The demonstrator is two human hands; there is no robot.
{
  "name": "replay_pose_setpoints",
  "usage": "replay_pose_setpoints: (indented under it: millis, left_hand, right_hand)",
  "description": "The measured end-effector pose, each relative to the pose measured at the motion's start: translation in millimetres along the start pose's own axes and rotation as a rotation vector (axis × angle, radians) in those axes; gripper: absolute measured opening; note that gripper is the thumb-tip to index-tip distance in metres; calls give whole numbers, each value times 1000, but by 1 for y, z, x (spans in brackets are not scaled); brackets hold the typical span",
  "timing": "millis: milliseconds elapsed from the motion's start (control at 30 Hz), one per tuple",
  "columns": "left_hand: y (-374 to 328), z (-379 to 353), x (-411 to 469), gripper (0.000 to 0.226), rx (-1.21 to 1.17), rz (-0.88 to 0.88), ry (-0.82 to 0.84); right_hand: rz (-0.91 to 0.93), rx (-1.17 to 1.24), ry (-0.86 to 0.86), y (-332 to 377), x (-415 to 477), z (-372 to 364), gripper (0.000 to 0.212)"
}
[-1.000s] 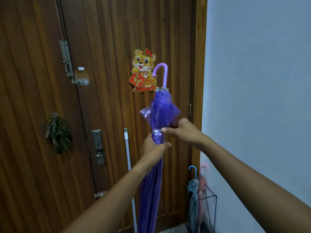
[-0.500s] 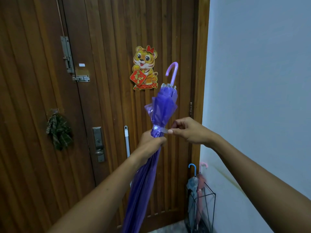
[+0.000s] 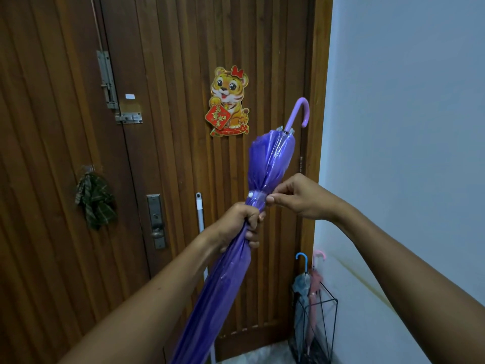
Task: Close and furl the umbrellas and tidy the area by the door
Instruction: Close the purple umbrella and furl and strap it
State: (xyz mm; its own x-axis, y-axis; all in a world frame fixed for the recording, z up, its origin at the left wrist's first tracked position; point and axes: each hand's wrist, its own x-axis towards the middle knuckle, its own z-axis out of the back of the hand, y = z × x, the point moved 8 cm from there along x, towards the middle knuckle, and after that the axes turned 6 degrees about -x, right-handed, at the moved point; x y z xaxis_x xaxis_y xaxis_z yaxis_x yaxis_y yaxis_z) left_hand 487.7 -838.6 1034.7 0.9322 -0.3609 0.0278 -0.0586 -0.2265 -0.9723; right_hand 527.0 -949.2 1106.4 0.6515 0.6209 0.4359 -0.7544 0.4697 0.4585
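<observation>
A translucent purple plastic umbrella (image 3: 231,264) with a lilac hooked handle is closed and furled, tilted handle-up to the right. Its strap band sits just above the left fingers (image 3: 253,227), pinched at the right fingertips (image 3: 270,198).

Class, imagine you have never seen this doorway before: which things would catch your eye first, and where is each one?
First, the furled translucent purple umbrella held up at centre: the left hand grips its folds while the right hand pinches the tie strap. Behind it, a bright orange cartoon tiger decoration sticks on the brown slatted wooden door. Bottom right, a black wire umbrella stand holds a blue-handled and a pink-handled umbrella.
</observation>
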Motion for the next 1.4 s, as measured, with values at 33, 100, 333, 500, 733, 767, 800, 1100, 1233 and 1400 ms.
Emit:
replay_pose_setpoints:
  millis: [33,100,333,500,733,767,800,1100,1233,1400]
  left_hand:
    - [1,0,1,16,-20,14,19]
    - [3,0,2,15,-32,13,51]
    - [7,-10,-2,18,-139,101,238]
    - [4,-17,-6,32,-117,127,300]
    - [15,16,-1,52,215,-113,-267]
    - [16,16,-2,52,259,-152,-365]
    - [14,17,-4,46,278,-191,-460]
    - [-13,17,-3,20,118,-202,-380]
    - [1,-9,-1,18,-161,-24,91]
    - [-4,-8,-5,13,9,-79,101]
  right_hand:
    - [-4,-27,-5,-2,2,1,21]
    - [7,-23,0,-3,2,0,24]
    - [-23,422,139,-10,-4,-19,29]
    - [-53,860,99,-11,-2,-31,46]
    - [-103,229,-303,-5,1,-5,18]
    - [-131,178,-293,-4,2,-10,19]
    - [-155,156,-284,-4,3,-14,24]
    - [-175,579,-340,-10,-9,-6,24]
    - [-229,878,-135,-11,-6,-22,20]
    - [-136,793,-126,0,-4,-10,25]
